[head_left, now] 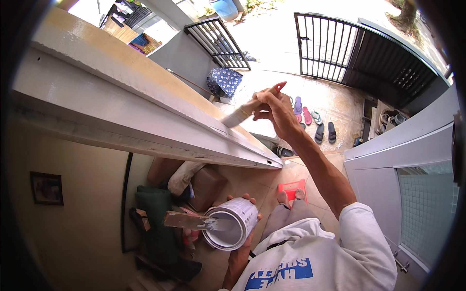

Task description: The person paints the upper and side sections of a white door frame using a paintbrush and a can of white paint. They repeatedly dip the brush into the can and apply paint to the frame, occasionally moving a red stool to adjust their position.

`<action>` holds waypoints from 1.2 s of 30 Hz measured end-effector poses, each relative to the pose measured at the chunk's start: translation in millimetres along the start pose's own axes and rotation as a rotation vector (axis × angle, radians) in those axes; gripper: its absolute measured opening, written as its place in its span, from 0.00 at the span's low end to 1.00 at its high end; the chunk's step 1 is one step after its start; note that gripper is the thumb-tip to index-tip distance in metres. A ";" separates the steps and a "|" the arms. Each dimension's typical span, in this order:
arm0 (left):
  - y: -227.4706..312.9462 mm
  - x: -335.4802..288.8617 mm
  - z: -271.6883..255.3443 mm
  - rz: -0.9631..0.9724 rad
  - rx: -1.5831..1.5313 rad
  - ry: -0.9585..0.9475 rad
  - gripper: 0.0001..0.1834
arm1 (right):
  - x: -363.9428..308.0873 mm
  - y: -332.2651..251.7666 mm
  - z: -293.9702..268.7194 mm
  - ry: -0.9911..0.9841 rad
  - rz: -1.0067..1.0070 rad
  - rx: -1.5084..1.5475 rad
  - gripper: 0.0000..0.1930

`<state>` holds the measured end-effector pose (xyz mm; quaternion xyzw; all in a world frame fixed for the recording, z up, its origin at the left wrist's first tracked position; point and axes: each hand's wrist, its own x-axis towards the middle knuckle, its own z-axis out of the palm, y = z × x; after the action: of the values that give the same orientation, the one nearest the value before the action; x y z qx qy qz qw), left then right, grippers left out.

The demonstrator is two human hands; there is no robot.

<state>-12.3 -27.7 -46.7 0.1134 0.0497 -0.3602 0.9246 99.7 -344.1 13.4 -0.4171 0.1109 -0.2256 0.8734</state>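
Observation:
My right hand (278,110) is closed round the handle of a paintbrush (240,114), whose red handle end sticks out past my fingers. The pale bristles meet the edge of the white door frame (194,127). Lower down, my left hand (245,242) grips a paint can (246,212), with fingertips showing over its far side. The can is tilted with its open mouth to the left, and white paint coats its inside. A flat, paint-smeared wooden stick (187,219) pokes out of the can.
My feet are on a red step stool (292,186). A white door (371,167) with a glass panel stands at the right. Slippers (307,115) lie outside, before a black metal gate (330,46). A brown sofa (208,186) and a green covered item (155,213) are inside, lower left.

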 end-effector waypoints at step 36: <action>-0.7 2.3 1.0 0.041 0.099 0.097 0.34 | 16.7 -58.5 56.5 -0.205 -0.305 -0.052 0.19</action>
<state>-11.1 -30.0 -46.3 0.1775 0.0743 -0.3373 0.9215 118.2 -346.1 94.3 -0.4721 -0.0375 -0.3088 0.8248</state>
